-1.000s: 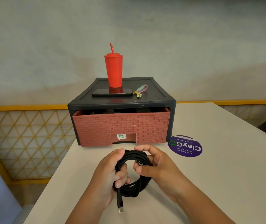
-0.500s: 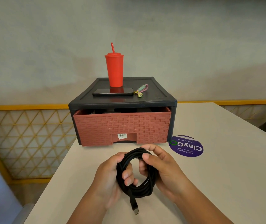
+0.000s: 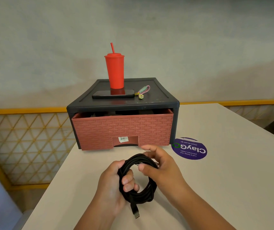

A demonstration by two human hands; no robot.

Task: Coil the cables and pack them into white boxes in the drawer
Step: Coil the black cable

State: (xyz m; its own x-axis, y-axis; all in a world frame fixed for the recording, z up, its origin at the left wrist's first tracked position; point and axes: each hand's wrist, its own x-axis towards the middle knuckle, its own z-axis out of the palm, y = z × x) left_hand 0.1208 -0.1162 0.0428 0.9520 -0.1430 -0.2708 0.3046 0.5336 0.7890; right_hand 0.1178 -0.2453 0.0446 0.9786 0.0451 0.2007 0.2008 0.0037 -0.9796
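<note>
- The left hand grips the coiled black cable through its loop; the right hand pinches the far rim.
- The coil is held over the counter, its plug trailing toward the near edge.
- The drawer lies straight ahead, barely ajar, with the right hand nearer it.

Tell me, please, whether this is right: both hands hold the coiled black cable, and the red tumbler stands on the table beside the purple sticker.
Not quite: the head view shows the red tumbler standing on top of the drawer unit, behind the phone, not on the table. The left hand and right hand do hold the coiled black cable.
</note>
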